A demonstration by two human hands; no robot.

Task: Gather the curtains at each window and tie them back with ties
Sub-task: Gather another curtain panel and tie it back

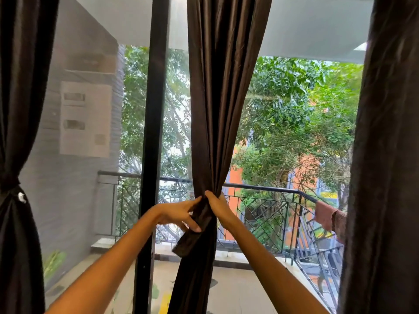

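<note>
at window, hands (204,211) cinch satiny curtain (217,109)

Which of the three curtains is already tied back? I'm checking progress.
The left curtain: a tie cinches it. The middle curtain is only bunched by the right hand; the right curtain hangs loose.

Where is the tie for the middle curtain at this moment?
In the head view the tie is low at centre, against the gathered middle curtain. The left hand pinches it, the right hand grips the curtain beside it, and its loose end hangs below.
</note>
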